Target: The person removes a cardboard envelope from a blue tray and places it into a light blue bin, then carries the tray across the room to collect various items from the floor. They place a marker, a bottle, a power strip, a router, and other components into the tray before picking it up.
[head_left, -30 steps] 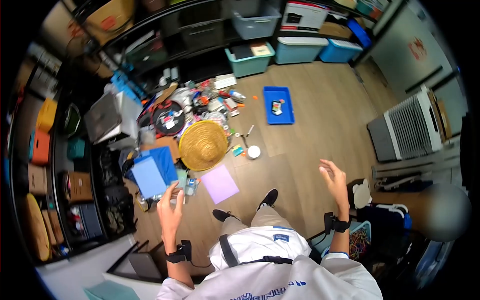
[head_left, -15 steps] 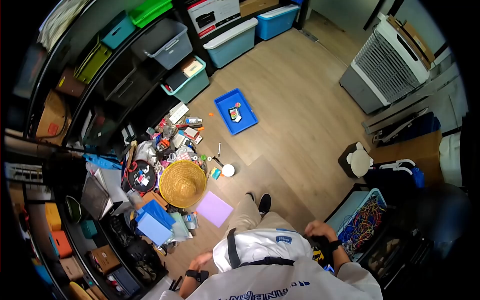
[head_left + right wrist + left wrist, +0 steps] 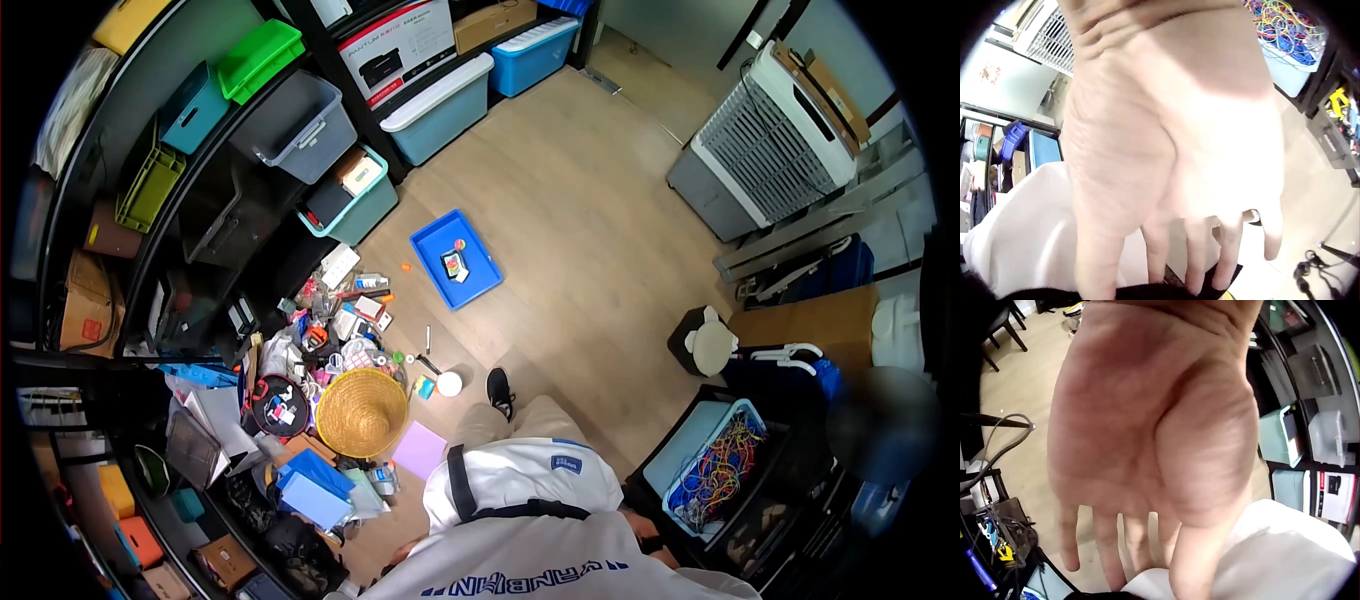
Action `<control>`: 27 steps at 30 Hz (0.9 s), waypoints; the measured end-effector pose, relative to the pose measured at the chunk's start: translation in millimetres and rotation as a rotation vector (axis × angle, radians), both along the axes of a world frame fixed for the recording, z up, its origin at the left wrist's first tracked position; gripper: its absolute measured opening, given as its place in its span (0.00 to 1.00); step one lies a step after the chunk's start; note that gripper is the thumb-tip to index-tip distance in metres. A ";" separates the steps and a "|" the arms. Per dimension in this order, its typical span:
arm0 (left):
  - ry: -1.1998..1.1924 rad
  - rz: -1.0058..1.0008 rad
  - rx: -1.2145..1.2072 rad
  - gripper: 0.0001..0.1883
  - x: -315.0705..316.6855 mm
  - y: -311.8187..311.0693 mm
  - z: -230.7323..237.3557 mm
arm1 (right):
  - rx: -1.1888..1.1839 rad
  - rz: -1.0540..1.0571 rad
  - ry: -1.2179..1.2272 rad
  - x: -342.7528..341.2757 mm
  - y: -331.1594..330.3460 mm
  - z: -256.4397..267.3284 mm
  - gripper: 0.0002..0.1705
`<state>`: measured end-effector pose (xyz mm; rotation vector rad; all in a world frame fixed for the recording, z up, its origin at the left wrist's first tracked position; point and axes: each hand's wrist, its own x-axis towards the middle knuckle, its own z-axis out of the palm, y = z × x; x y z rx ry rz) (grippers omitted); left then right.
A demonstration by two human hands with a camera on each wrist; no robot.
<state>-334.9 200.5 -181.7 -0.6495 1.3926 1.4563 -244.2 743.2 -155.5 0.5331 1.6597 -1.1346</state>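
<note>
My left hand [image 3: 1147, 425] hangs low beside the white shirt [image 3: 520, 480], palm toward its wrist camera and fingers loosely straight, holding nothing. On the other side, my right hand [image 3: 1172, 137] hangs the same way near the shirt, fingers extended and nothing in them. In the head view both hands are mostly hidden by the body. On the floor ahead lies a blue tray [image 3: 480, 270] with a small printed packet [image 3: 455, 266] in it. Left of the feet are a straw hat [image 3: 362, 412], a purple sheet [image 3: 419, 450] and a round white object [image 3: 449, 384].
A pile of mixed small items [image 3: 330, 315] spreads along the left shelves [image 3: 225, 130]. At right stand an air cooler [image 3: 770, 140], a bin [image 3: 695, 375] with a pale lid and a blue tub of tangled cords [image 3: 715, 470]. Lidded boxes [image 3: 440, 110] line the back.
Both hands have dropped from in front of the body, raised and apart, down to its sides. The head view has turned, so the tray and pile appear further left and lower.
</note>
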 end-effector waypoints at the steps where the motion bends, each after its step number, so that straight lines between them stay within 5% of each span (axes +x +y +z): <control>1: 0.018 0.001 -0.002 0.38 -12.7 2.5 -1.9 | -0.006 -0.023 0.003 -11.9 2.5 4.6 0.33; 15: 0.021 0.098 0.003 0.41 -107.5 107.4 -12.3 | -0.209 -0.130 0.113 -211.2 116.6 70.9 0.29; 16: 0.010 0.105 0.006 0.41 -110.3 118.1 -10.7 | -0.041 0.014 -0.050 -250.7 115.9 93.6 0.24; 18: -0.012 0.117 0.024 0.42 -117.9 145.2 -8.9 | -0.164 -0.089 -0.304 -222.0 187.9 -3.2 0.26; 21: -0.028 0.147 0.066 0.43 -126.2 185.0 -7.0 | -0.142 0.363 -0.059 -378.9 172.0 107.2 0.23; 23: -0.024 0.177 0.104 0.43 -130.6 209.1 -5.3 | -0.136 0.320 -0.057 -420.1 180.8 128.5 0.21; 25: 0.002 0.218 0.150 0.43 -140.2 230.1 -5.1 | -0.116 0.393 -0.030 -455.8 207.4 104.4 0.20; 27: 0.037 0.259 0.213 0.44 -146.0 244.8 -3.8 | -0.128 0.507 -0.087 -488.2 230.1 67.8 0.29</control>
